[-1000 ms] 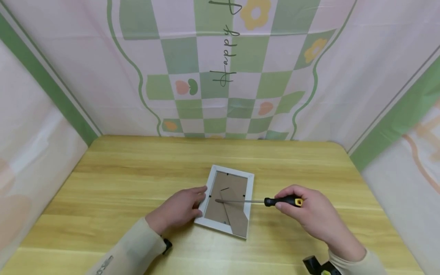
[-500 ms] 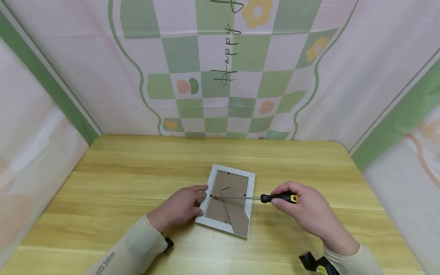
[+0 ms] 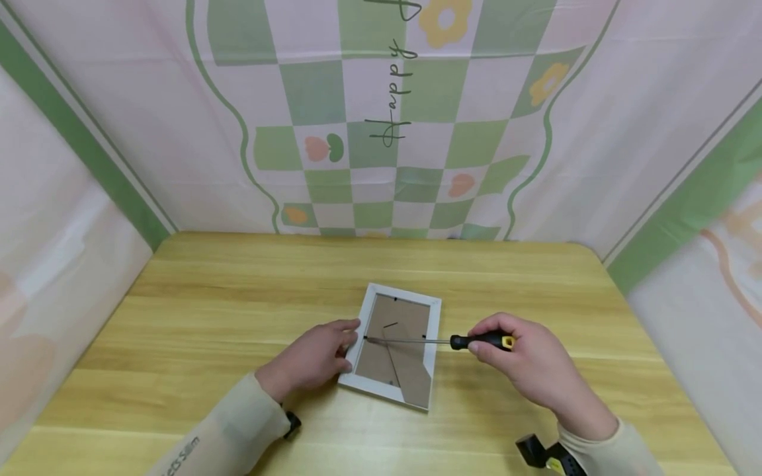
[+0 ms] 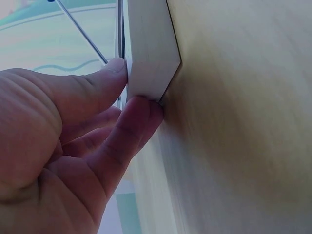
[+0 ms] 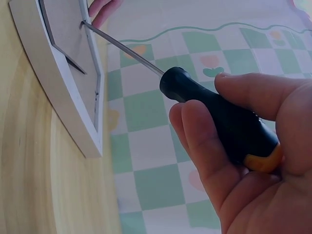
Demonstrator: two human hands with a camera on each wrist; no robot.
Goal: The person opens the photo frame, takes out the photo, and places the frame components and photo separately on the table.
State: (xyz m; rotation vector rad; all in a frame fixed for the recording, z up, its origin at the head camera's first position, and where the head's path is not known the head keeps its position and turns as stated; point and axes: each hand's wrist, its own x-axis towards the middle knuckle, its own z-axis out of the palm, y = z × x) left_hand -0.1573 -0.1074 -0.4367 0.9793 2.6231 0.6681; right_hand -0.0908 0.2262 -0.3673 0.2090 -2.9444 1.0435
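Observation:
A white picture frame [image 3: 435,330] lies back side up on the table, its brown backing board [image 3: 411,370] showing with small black tabs round the edge. My left hand [image 3: 312,355] holds the frame's left edge; in the left wrist view the thumb and fingers of that hand [image 4: 73,126] pinch the white frame [image 4: 151,48]. My right hand [image 3: 530,360] grips the black and yellow handle of a screwdriver [image 3: 476,342]. Its tip meets the tab at the left inner edge. In the right wrist view the screwdriver [image 5: 219,112] reaches from my right hand [image 5: 243,165] to that tab.
The wooden table [image 3: 238,284] extends around the frame. A patterned cloth [image 3: 369,99] hangs behind its far edge, and more cloth hangs at both sides. Black devices are strapped at both wrists, the right one [image 3: 548,455] near the front edge.
The screwdriver tip has moved left and slightly away from me, from the middle of the backing to the left tab. My right hand has shifted left with it; my left hand keeps its hold.

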